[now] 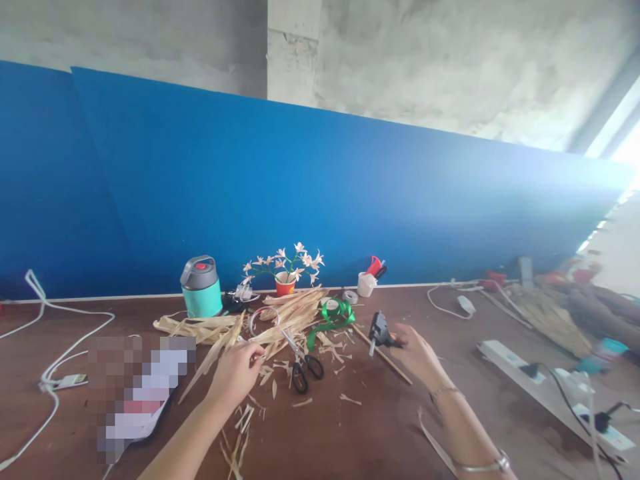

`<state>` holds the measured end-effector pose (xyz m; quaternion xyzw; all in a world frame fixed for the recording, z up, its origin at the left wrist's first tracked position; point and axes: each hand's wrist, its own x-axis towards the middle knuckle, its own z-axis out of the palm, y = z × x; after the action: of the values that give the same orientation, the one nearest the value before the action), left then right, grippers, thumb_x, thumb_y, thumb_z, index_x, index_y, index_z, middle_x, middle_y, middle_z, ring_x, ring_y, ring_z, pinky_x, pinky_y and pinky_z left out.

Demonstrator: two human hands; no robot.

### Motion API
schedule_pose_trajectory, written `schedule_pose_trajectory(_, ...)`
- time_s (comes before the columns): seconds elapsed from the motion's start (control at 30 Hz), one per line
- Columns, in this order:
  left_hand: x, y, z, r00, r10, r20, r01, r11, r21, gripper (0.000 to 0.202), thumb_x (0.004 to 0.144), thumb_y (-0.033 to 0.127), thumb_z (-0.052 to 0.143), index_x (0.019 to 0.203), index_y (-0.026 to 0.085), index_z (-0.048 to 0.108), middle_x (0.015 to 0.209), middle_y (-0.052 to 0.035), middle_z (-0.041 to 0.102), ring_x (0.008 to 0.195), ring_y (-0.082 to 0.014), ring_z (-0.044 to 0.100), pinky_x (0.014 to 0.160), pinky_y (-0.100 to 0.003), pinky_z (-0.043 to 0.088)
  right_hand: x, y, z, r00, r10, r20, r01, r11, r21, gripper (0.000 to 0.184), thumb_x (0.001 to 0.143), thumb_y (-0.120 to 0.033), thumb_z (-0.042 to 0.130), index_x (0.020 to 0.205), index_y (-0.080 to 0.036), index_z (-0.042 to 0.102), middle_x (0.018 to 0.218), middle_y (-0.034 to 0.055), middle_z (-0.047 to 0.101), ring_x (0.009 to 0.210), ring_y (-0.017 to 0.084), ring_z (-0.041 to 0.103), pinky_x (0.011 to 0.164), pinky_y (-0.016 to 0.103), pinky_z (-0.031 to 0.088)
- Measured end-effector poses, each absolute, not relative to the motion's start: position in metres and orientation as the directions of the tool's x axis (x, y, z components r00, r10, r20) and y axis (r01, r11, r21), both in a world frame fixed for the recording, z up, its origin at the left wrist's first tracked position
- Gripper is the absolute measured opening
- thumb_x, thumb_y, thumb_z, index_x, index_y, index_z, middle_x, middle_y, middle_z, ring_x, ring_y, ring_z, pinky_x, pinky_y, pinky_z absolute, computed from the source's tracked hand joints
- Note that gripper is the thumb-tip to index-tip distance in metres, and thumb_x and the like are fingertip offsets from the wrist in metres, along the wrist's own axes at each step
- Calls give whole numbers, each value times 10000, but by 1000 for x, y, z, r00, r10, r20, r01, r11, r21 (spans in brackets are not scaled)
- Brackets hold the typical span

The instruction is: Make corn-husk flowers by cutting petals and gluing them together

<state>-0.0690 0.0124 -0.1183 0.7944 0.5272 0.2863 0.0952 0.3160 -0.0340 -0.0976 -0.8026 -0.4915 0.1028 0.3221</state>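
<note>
My right hand [419, 355] is closed around the handle of a small black glue gun [381, 328], a pale stick showing at its lower end. My left hand [239, 365] is curled in a pinch over the dried husks; whatever its fingertips hold is too small to name. Between the hands lie scissors [301, 372] with black handles. Behind them are a heap of pale dried husks [290, 313] and a coil of green ribbon [339, 315]. A thin wooden stick [393, 363] lies beneath the glue gun. Husk scraps [274, 388] are scattered near the scissors.
White flowers [300, 257] stand in a red-orange cup [285, 287]. A turquoise container [202, 299] is at back left, a white pen cup [367, 285] at back right. A power strip [540, 383] with cords lies right; a pixelated phone-like object [145, 400] and white cables lie left.
</note>
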Motion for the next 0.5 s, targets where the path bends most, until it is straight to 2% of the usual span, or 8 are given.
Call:
schedule_pose_trajectory(0.1, -68, 13, -120, 282, 888, 364, 776, -434, 458, 156, 728, 139, 501, 756, 210, 638, 776, -31, 686, 757, -208, 621, 697, -311, 452, 317, -28, -103, 489, 868, 85, 468, -179, -866, 619, 542, -325, 639, 1123, -149, 516, 1047, 113, 654, 958, 279, 608, 743, 325, 461)
schedule_pose_trajectory(0.17, -68, 13, -120, 280, 889, 361, 773, -432, 465, 154, 727, 144, 502, 751, 215, 637, 782, -29, 688, 761, -210, 624, 698, -311, 452, 308, -25, -107, 459, 887, 48, 313, -111, -943, 641, 515, -343, 673, 1105, -145, 524, 1041, 106, 654, 971, 271, 601, 773, 328, 464)
schedule_pose_trajectory(0.33, -70, 13, -121, 290, 897, 335, 771, -426, 474, 162, 730, 147, 493, 741, 216, 639, 776, -35, 687, 766, -215, 626, 697, -310, 443, 273, -23, -115, 405, 914, -3, 141, -66, -988, 565, 523, -313, 699, 1047, -162, 552, 992, 89, 662, 980, 255, 587, 820, 347, 453)
schedule_pose_trajectory(0.5, -71, 15, -122, 294, 896, 333, 773, -428, 468, 174, 727, 138, 484, 746, 213, 640, 765, -38, 679, 758, -211, 620, 706, -307, 431, 245, -27, -116, 281, 958, 51, 66, 33, -997, 514, 546, -247, 701, 1038, -180, 568, 990, 73, 661, 983, 240, 583, 832, 344, 458)
